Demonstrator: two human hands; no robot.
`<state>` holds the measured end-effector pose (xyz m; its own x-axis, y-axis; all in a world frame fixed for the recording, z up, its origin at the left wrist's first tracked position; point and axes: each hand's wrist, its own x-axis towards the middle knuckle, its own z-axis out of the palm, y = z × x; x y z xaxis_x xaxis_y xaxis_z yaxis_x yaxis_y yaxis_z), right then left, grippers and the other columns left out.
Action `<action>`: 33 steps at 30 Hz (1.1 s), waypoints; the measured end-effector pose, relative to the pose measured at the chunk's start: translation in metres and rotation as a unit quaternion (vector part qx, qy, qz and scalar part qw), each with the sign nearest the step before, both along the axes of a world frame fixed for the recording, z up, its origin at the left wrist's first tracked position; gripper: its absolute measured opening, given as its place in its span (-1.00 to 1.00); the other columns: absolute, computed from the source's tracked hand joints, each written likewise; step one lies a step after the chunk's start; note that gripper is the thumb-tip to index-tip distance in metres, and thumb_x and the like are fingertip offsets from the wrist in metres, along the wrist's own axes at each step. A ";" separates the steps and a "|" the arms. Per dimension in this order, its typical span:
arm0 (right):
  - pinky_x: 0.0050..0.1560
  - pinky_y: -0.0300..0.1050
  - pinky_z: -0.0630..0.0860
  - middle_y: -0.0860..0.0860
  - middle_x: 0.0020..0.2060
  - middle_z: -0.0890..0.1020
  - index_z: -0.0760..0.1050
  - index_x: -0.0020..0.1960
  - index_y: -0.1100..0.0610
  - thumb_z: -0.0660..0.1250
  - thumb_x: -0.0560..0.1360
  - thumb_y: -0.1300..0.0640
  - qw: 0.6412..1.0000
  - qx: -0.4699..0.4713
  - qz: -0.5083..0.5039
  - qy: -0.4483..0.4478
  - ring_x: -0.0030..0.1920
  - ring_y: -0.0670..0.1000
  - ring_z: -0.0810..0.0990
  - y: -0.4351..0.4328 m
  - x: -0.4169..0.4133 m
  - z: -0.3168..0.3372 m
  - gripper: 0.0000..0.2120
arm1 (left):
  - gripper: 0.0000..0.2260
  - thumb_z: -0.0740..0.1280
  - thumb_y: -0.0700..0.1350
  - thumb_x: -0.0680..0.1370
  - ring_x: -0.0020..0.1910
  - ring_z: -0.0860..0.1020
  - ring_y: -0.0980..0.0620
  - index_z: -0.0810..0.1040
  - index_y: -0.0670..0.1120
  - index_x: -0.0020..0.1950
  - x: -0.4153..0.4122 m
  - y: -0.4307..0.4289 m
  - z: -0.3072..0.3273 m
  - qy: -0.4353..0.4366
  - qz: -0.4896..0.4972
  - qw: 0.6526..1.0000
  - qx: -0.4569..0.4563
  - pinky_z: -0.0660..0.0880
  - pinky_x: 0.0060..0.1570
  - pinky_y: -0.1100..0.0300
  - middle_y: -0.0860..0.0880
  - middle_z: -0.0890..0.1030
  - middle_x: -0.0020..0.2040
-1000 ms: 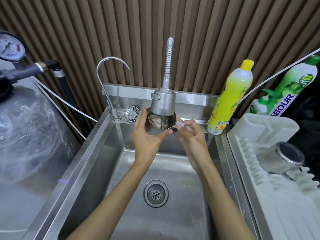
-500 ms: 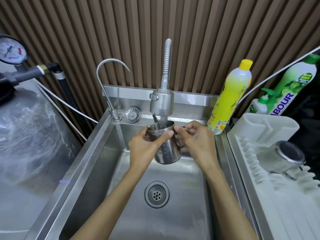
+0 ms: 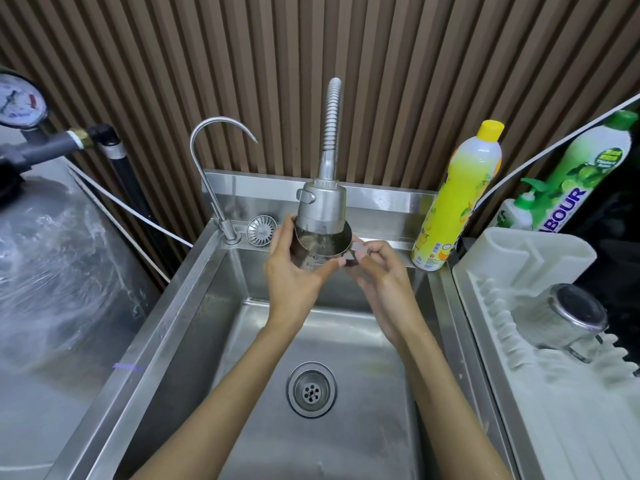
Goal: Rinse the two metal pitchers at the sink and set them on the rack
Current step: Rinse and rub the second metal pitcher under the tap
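Both hands, left hand (image 3: 294, 275) and right hand (image 3: 379, 271), grip a small shiny steel pitcher (image 3: 320, 249) raised around the spray faucet head (image 3: 322, 211); wet metal could slip.

Both hands (image 3: 294, 275) hold pitcher (image 3: 320, 249) under sprayer (image 3: 322, 207).

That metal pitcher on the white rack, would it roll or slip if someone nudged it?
The pitcher on the rack lies on its side, so it might rock, though the rack ridges and its handle probably check rolling. Its polished, likely wet steel looks slippery.
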<state>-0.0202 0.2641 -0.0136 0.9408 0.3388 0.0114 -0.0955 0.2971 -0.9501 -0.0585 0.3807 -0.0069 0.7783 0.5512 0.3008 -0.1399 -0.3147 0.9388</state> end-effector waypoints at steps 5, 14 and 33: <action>-0.03 0.02 0.63 0.04 -0.25 0.64 0.39 -0.18 0.17 0.25 0.55 0.20 1.000 -0.003 -0.012 0.018 -0.12 0.03 0.64 0.003 -0.009 0.002 -0.87 | -0.23 0.50 0.21 0.21 0.17 0.44 0.03 0.44 -0.13 0.32 -0.014 0.001 0.011 0.013 0.055 0.982 0.178 0.34 0.19 0.31 -0.03 0.45 0.12; -0.16 0.02 0.61 0.06 -0.29 0.69 0.42 -0.34 0.04 0.44 0.40 -0.01 0.912 -0.350 -0.171 -0.126 -0.23 0.07 0.67 -0.013 -0.017 0.043 -0.74 | -0.67 0.49 0.25 0.25 -0.14 0.54 0.29 0.57 0.16 -0.08 -0.018 -0.001 0.003 0.126 -0.010 0.990 0.069 0.30 -0.17 0.64 0.09 0.60 -0.10; 0.34 0.16 0.40 0.16 0.13 0.59 0.35 -0.19 0.16 0.24 0.54 0.29 0.992 0.096 0.024 0.075 0.31 0.22 0.47 0.009 0.000 -0.013 -0.85 | -0.29 0.60 -0.16 0.15 0.01 0.42 0.50 0.48 -0.07 0.27 -0.002 0.006 0.001 -0.019 0.018 0.998 0.063 0.29 0.00 0.61 0.14 0.45 0.05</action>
